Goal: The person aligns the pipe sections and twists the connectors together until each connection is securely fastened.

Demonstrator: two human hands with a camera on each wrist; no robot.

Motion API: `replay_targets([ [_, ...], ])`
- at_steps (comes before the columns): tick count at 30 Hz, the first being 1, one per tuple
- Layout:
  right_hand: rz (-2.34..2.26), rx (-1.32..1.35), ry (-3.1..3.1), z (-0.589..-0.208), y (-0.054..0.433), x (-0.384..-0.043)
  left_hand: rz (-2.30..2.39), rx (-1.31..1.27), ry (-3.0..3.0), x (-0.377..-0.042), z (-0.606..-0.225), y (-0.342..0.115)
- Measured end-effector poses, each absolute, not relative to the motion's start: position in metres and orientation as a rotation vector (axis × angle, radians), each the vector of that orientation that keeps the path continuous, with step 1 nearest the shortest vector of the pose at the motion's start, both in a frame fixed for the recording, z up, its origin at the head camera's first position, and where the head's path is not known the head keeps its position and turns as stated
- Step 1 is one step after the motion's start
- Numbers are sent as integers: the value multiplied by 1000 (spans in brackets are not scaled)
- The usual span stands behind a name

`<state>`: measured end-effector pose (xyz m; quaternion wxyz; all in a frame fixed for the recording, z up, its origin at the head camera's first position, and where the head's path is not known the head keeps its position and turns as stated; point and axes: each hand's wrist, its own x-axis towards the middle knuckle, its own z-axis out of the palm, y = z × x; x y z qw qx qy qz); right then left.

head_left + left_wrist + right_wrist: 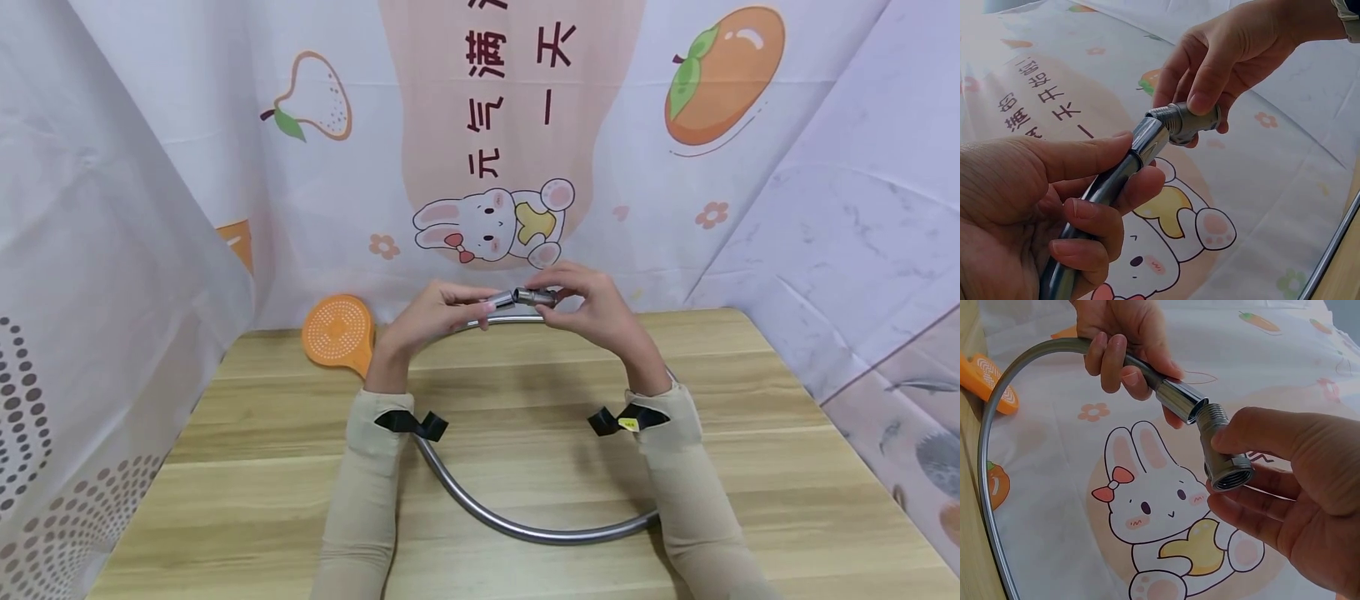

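Note:
My left hand (438,315) grips a silver shower hose (517,528) just behind the chrome nut (1149,140) at its end. Between the thumb and fingers of my right hand (596,310) is a grey metal threaded fitting (1215,440). It has an outer thread at one end and a wider, hollow, inner-threaded end at the other. The outer thread meets the open mouth of the nut at an angle; whether it has entered, I cannot tell. Both pieces are held up above the back of the table. From the left hand the hose loops down onto the wood.
An orange shower head (337,331) lies at the table's back left, its handle partly hidden by my left wrist. The wooden table (247,467) ends at a printed white curtain (330,217) behind the hands. Black straps (411,423) circle both sleeves.

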<state>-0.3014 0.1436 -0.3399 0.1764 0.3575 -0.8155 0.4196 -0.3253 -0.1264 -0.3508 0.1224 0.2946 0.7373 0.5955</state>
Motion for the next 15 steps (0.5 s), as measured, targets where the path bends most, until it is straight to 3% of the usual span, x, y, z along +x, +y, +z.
replay_targets([
  [15,1166,1066,-2386,-339,140,-296,1681,878,2202,-319,-352,-126],
])
